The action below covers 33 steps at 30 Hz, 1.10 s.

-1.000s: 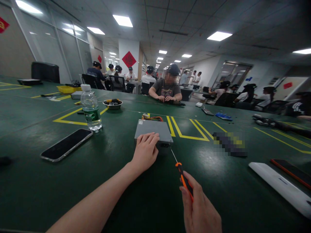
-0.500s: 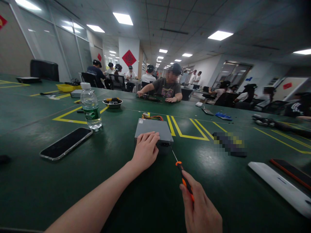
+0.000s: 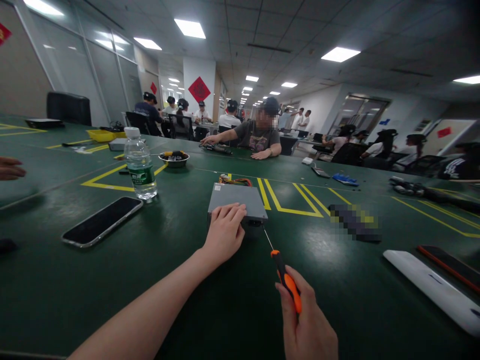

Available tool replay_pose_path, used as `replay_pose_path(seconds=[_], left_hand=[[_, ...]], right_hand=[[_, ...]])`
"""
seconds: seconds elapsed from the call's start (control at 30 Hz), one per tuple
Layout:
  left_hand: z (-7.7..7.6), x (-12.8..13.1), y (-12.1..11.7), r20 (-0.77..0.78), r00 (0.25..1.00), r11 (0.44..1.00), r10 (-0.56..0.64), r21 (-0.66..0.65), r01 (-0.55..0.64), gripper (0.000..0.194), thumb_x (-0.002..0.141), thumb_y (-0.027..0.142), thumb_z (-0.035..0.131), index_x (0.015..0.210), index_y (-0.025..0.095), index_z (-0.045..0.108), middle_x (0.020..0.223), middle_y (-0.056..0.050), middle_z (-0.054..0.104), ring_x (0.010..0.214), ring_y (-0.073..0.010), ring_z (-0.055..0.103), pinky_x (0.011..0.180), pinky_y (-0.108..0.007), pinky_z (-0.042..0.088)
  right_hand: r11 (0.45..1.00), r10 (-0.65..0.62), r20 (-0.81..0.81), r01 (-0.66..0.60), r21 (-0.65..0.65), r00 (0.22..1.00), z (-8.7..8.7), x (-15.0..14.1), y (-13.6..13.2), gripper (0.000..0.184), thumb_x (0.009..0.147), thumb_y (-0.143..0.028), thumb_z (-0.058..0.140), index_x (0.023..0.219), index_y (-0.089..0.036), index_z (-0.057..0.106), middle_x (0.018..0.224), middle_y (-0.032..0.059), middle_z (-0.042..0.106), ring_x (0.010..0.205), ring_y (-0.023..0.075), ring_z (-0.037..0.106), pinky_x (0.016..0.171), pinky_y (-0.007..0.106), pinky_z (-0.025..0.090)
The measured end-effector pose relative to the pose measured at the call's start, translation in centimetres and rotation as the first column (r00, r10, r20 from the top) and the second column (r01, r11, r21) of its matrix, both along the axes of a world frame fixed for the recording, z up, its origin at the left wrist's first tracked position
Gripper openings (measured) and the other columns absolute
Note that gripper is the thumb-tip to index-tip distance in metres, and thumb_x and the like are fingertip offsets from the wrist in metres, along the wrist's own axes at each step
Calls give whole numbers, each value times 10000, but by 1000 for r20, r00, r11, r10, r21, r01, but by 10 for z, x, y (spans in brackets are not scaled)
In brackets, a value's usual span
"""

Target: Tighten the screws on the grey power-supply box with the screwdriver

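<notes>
A grey computer power supply [image 3: 240, 197] sits on the green table with its colored cables [image 3: 236, 181] bunched behind it. My left hand [image 3: 224, 232] is pressed over its near left part, fingers across the top and holding it. In my right hand [image 3: 305, 310] is a screwdriver [image 3: 288, 285] with an orange and black handle, gripped between thumb and fingers. Its thin shaft slants up to the front face of the power supply, just beside the power socket [image 3: 255, 223]. The tip meets the lower right corner area; a screw there is too small to make out.
A phone [image 3: 103, 221] and a water bottle [image 3: 140, 165] stand to the left, with a metal bowl of tools [image 3: 174, 159] behind. A white case [image 3: 431, 290] lies at the right. Across the table sits a person [image 3: 258, 132]; another person's hand [image 3: 11, 168] shows far left.
The screwdriver handle has turned, showing more orange, and my right fingers have shifted on it. My left hand and the power supply stay put. Another person's hand has appeared at the left edge.
</notes>
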<state>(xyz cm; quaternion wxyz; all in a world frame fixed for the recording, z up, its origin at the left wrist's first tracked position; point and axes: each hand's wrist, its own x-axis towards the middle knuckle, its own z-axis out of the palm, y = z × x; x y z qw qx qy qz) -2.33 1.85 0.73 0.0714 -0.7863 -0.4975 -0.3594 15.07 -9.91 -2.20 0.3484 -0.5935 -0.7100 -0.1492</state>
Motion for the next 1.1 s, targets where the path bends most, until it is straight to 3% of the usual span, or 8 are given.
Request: replay_pose_path(seconds=[0.13,0.23,0.33,0.47,0.63,0.87,1.03,1.1], left_hand=[[0,1,0,4,1000,1000,-8,4,8,301,783,119,440,1049,232,525,1242,-17,555,1183,-209,431,972,-408,293],[0,1,0,5,1000,1000,0,14,0,296,778,113,447,1038,231,526,1239,-13,557,1177,-203,435,973,-401,291],[-1,1,0,-3,1000,1000,1,18,-1,291,778,114,451,1036,229,519,1241,-9,556,1182,-198,432,973,-397,288],[-1,0,0,-3,1000,1000,-4,16,4,303,773,108,451,1043,230,515,1237,-4,559,1179,-195,433,966,-390,296],[-1,1,1,4,1000,1000,3,12,-3,296,775,114,455,1035,237,523,1224,-5,568,1168,-202,442,968,-396,296],[-2,1,1,0,1000,1000,6,14,-6,294,777,117,456,1039,233,521,1234,-8,560,1177,-203,435,974,-401,297],[-1,0,0,8,1000,1000,-6,12,6,298,780,109,449,1043,234,516,1233,-6,558,1179,-199,433,981,-402,289],[-1,0,0,10,1000,1000,-3,9,3,310,779,107,451,1055,234,512,1230,-6,560,1179,-201,434,980,-404,291]], right_hand=[[996,-6,-25,4,-86,1000,-4,4,-1,404,921,-440,315,1198,-173,441,787,46,691,555,138,658,433,195,507],[998,47,17,-46,-34,999,-5,-5,0,407,920,-413,325,1232,-161,397,1050,125,638,838,188,669,613,261,563],[998,31,26,-32,48,999,-3,-15,1,402,930,-335,292,1269,-131,363,1205,167,531,1063,217,576,774,323,547],[987,88,180,-111,119,980,2,-12,3,326,924,-286,334,1206,-170,448,1163,136,563,959,193,624,732,295,555],[999,30,88,-34,38,996,5,2,2,307,927,-324,334,1170,-199,474,1054,85,621,846,157,657,635,232,553],[994,95,212,-105,34,973,-5,-4,4,396,928,-294,279,1269,-123,386,1185,168,556,975,204,628,722,287,557],[1000,-1,126,1,4,992,-1,0,4,374,936,-363,296,1242,-174,400,883,57,691,639,140,675,492,214,545],[999,-31,105,32,-8,994,1,0,4,377,940,-380,276,1218,-166,414,824,50,693,614,139,673,467,210,539]])
